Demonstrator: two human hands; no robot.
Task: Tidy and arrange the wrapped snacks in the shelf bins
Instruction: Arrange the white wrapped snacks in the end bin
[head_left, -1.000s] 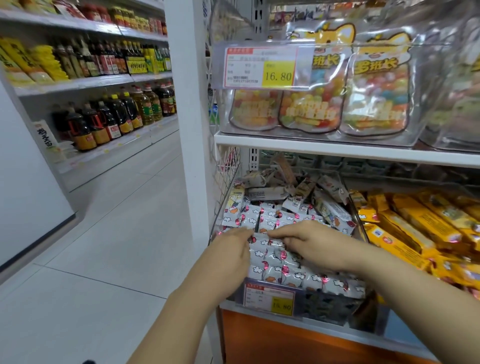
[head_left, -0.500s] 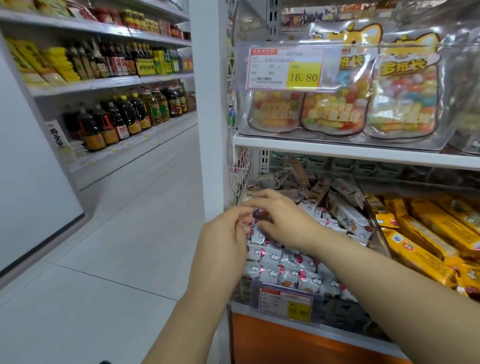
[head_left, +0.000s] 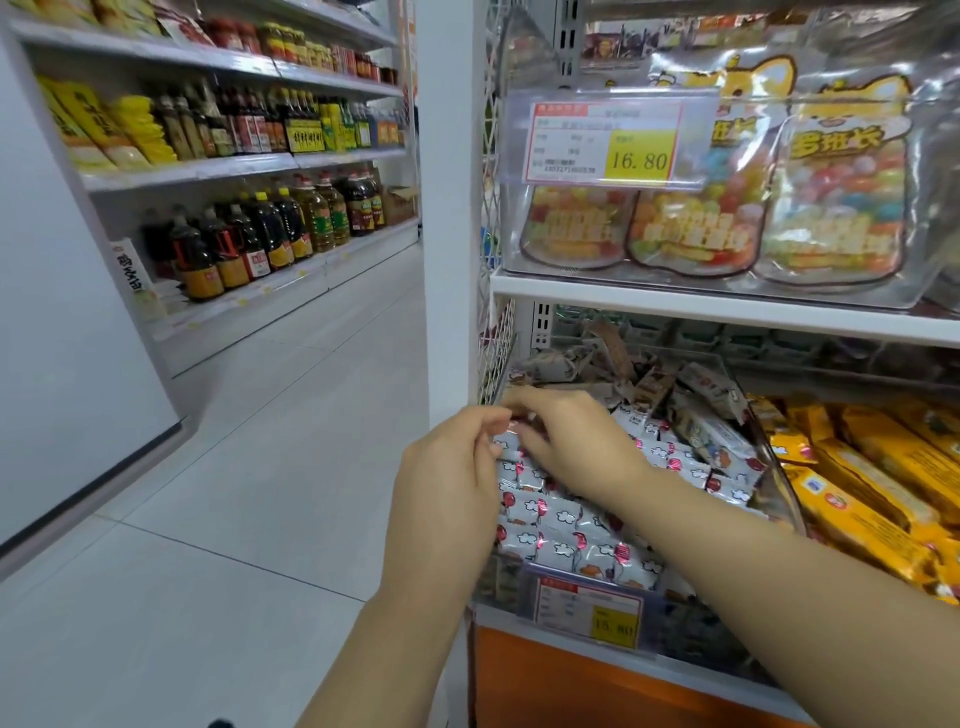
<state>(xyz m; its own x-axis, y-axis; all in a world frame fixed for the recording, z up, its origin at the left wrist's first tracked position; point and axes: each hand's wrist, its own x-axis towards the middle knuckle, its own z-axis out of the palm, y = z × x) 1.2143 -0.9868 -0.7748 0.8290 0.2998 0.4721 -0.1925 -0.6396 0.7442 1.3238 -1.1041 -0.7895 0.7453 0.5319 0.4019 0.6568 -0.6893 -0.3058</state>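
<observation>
Pale floor tiles (head_left: 182, 545) fill the aisle to our left, and the orange base panel (head_left: 571, 691) of the snack shelving sits nearest us on the right. Above that panel, a yellow-and-white price label (head_left: 592, 608) is clipped to the front of a clear bin (head_left: 776, 467). White packets (head_left: 561, 525) printed with red balloons and clouds lie in rows inside this bin, filling its front half.

We reach into the bin with both bare forearms. Our left grip (head_left: 447, 478) is at the bin's left edge, thumb and fingertips pinching the end packet (head_left: 506, 442) of the rear row. Our right grip (head_left: 576, 447) lies just beside it, touching it, with the fingers curled down over the same spot. Those fingertips are hidden, so we cannot tell whether this grip holds anything.

Behind the hands, loose brown-and-white packets (head_left: 597, 364) lie in an untidy heap at the back of the same bin. Long yellow bars (head_left: 857, 483) fill the neighbouring bin to the right.

One level up, a white shelf board (head_left: 727, 306) carries a second clear bin holding upright candy bags (head_left: 691, 228), with a tag reading 16.80 (head_left: 608, 140) on its front. A white post (head_left: 447, 208) borders the unit on the left.

Across the aisle, shelves carry dark bottles (head_left: 234, 249) and, above them, yellow packs (head_left: 104, 130).
</observation>
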